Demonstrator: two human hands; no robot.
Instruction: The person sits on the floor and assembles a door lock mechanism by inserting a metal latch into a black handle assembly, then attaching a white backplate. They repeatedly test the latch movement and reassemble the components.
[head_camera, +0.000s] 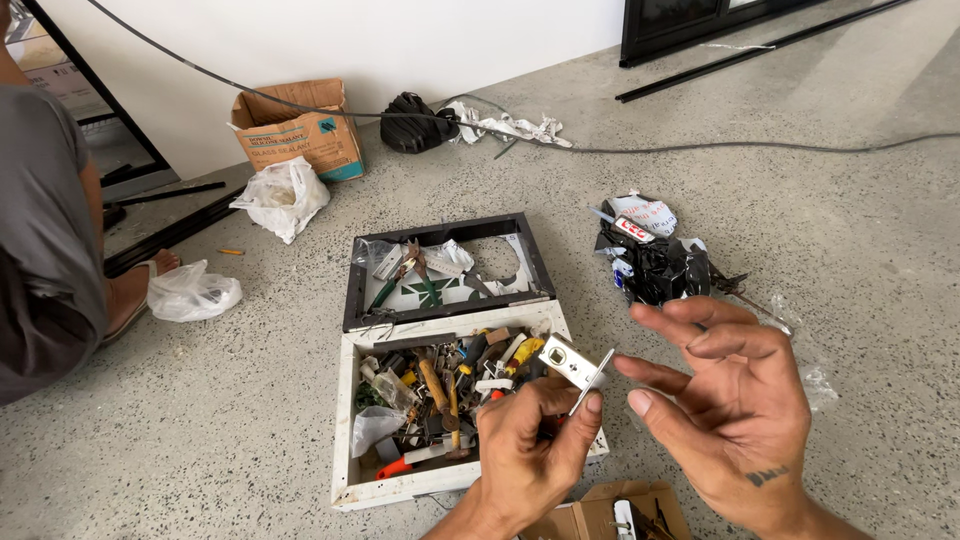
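Hands hover above a white wooden toolbox (345, 420) of jumbled tools: left hand (525, 450) pinches a silver metal door latch (578, 365); right hand (735, 400) spreads open, empty, beside it.

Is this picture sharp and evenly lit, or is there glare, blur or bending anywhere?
Head view: soft, even daylight with faint shadows; the left hand and the metal latch it holds look sharp, the latch plate glinting slightly; the open right hand is slightly soft; the wide lens bends the black frame and floor edges near the corners.
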